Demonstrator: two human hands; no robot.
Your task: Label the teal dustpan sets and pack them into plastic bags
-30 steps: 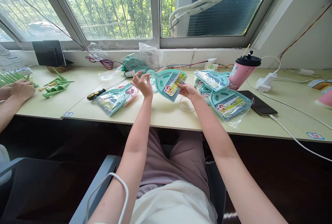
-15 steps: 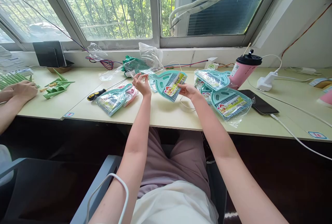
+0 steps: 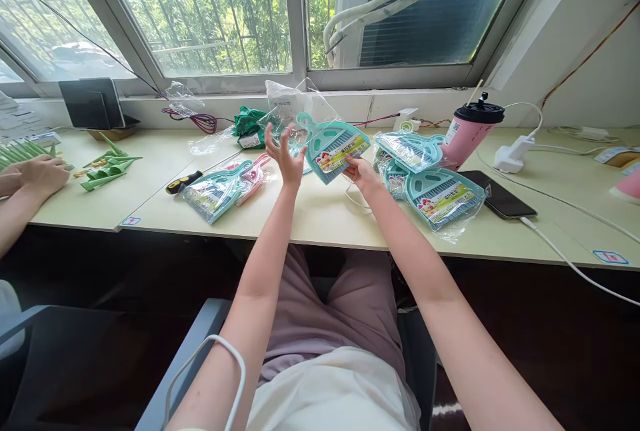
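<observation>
Nearby, bagged sets (image 3: 443,199) neighbour a pink cup (image 3: 469,139); right hand (image 3: 363,174) grips a dustpan (image 3: 327,145), left hand (image 3: 289,160) splayed.

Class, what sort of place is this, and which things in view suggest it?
Probably a shared workroom, though perhaps an office: wrapped dustpans lie on a long worktop below windows, with another person's hand further left.

right hand (image 3: 365,176): pinching turquoise dustpan (image 3: 334,144) by its edge | left hand (image 3: 287,161): spread wide near its handle (image 3: 304,120) | counter (image 3: 333,221): wrapped dustpans (image 3: 443,199) beside pink cup (image 3: 467,140) at right, yellow-black screwdriver (image 3: 184,182) at left
</observation>
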